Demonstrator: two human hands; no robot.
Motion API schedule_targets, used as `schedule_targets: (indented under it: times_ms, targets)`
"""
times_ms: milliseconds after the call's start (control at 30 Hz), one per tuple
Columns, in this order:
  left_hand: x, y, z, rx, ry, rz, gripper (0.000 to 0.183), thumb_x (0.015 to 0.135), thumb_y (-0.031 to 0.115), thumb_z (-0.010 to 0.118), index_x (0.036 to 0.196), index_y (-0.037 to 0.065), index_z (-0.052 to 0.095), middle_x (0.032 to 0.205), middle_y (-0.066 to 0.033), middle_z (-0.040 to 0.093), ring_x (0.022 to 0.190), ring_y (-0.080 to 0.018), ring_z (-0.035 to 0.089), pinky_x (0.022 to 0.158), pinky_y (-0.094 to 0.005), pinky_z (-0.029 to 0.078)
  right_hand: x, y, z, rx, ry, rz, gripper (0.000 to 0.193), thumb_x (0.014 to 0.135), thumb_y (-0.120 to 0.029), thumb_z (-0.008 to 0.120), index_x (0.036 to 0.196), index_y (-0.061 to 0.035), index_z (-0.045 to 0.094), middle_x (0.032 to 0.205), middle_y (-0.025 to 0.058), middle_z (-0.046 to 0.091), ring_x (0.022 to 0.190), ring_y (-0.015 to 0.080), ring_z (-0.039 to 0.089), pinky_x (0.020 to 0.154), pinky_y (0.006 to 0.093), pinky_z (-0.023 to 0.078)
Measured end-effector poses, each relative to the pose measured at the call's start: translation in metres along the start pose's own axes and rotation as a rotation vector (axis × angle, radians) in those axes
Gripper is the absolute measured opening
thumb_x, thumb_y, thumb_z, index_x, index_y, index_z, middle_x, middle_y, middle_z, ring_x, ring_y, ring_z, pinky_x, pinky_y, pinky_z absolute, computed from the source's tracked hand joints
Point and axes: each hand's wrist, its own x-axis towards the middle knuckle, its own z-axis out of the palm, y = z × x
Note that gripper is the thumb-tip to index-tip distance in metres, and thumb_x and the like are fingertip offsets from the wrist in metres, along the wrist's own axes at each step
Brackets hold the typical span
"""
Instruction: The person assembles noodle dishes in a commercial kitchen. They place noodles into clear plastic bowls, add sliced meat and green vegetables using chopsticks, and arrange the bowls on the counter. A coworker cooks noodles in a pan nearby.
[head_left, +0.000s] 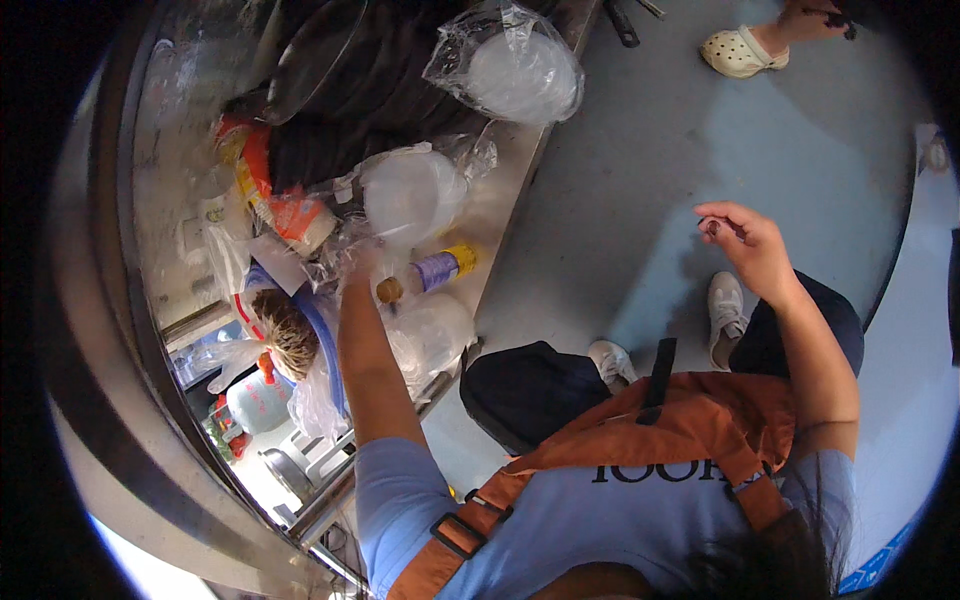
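Note:
My left hand (360,262) reaches into clutter on the metal shelf at the left. Its fingers are lost among crumpled clear plastic, so their grip does not show. Right beside it lie a stack of white plastic lids or bowls in clear wrap (412,195) and a purple bottle with a yellow end (440,268), on its side. An orange and yellow package (292,212) is just beyond. Over the floor, apart from the shelf, I hold up my right hand (750,245) with fingers curled together around something small and dark that I cannot make out.
Another clear bag of round white containers (522,75) sits at the shelf's far edge, by a dark heap (380,90). Nearer are a bag of brown dried sticks (285,332) and a plastic jug (258,402). Another person's foot in a cream clog (742,52) stands at far right.

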Motion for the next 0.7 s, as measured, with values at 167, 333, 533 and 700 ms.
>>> schedule_targets:
  times_ms: [167,333,533,700]
  targets:
    - [0.004,-0.026,-0.015,-0.049,0.004,0.031,0.037,0.081,0.032,0.050,0.110,0.011,0.055,0.114,-0.0156,0.054,0.101,-0.0329,0.053,0.084,-0.0441,0.044,0.004,-0.002,0.002,-0.062,-0.008,-0.004,0.022,0.089,-0.003,0.045,0.108,0.0019,0.056,0.087,0.0031,0.056,0.079,0.0089,0.052,0.075,0.0228,0.045]
    - [0.000,-0.034,-0.026,-0.041,-0.020,-0.004,0.036,0.079,0.032,0.052,0.107,0.009,0.056,0.113,-0.0151,0.054,0.100,-0.0321,0.054,0.082,-0.0427,0.045,0.008,-0.007,0.003,-0.106,-0.012,-0.007,0.022,0.089,-0.004,0.046,0.107,0.0031,0.056,0.086,0.0034,0.057,0.078,0.0093,0.052,0.075,0.0226,0.045]
    - [-0.010,-0.017,-0.046,0.141,-0.130,-0.191,0.035,0.077,0.031,0.053,0.104,0.008,0.058,0.111,-0.0145,0.055,0.098,-0.0313,0.056,0.081,-0.0411,0.046,0.012,-0.009,0.008,-0.044,-0.002,-0.059,0.022,0.086,-0.005,0.049,0.104,0.0005,0.059,0.085,0.0039,0.059,0.077,0.0093,0.055,0.071,0.0219,0.045]
    - [-0.020,-0.034,-0.077,0.248,-0.199,-0.295,0.035,0.076,0.030,0.055,0.101,0.006,0.060,0.110,-0.0140,0.056,0.096,-0.0306,0.057,0.079,-0.0397,0.047,0.019,-0.011,0.007,-0.001,-0.011,-0.051,0.022,0.087,-0.005,0.048,0.105,0.0003,0.059,0.085,0.0039,0.059,0.077,0.0096,0.055,0.071,0.0221,0.044]
